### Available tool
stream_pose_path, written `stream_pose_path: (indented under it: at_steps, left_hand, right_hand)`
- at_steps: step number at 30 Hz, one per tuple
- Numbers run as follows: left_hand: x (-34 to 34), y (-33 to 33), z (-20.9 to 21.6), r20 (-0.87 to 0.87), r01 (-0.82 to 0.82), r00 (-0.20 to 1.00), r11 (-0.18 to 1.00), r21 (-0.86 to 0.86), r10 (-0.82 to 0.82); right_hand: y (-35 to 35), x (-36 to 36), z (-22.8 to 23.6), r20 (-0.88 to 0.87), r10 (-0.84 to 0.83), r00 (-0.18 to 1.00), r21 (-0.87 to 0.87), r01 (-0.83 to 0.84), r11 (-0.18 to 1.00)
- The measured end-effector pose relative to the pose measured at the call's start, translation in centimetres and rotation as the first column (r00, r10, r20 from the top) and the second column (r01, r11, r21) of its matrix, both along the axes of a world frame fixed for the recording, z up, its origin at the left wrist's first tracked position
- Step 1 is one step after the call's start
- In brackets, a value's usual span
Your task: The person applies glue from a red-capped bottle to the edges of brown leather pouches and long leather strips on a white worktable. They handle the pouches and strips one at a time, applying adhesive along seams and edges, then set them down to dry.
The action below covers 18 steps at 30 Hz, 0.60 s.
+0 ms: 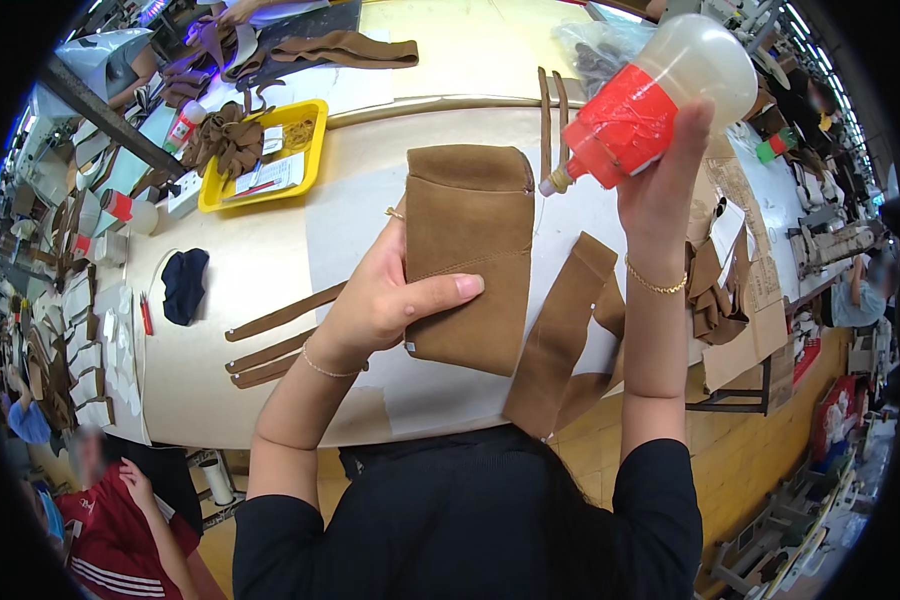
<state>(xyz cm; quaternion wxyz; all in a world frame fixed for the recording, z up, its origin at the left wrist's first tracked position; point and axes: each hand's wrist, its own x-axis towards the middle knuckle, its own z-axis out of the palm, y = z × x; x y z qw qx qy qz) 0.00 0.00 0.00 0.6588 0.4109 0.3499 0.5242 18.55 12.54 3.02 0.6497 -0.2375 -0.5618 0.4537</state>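
My left hand (395,295) grips a flat brown leather panel (467,225), thumb on its face and the other fingers behind it. A folded band and stitched seams cross the panel. Raised at the right, my right hand (665,165) is wrapped round a squeeze bottle (660,95), a translucent one with a red label. The bottle is tipped, its narrow nozzle pointing down and left, a little right of the panel's upper corner. Close to the panel's right side lies a brown leather strip (562,335), bent over the table edge area.
Thin brown straps (288,313) lie left of my left hand. A yellow tray (315,150) holds papers and rubber bands, with brown pieces beside them. A dark blue cloth (183,287) and a red pen (146,314) rest further left. Stacked brown pieces (715,290) sit at the right.
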Motion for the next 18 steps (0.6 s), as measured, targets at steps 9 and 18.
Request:
stream_pose_path:
  at_steps: [9, 18]
  left_hand:
    - [0.0, -0.2, 0.4, -0.009, -0.038, 0.999, 0.999, 0.027, 0.038]
    - [0.2, -0.2, 0.4, -0.011, -0.056, 0.998, 0.998, 0.011, 0.056]
  right_hand:
    - [1.0, 1.0, -1.8, 0.186, 0.051, 0.981, 0.082, -0.067, 0.994]
    - [1.2, 1.1, -2.2, 0.049, 0.042, 0.998, 0.071, -0.045, 0.996]
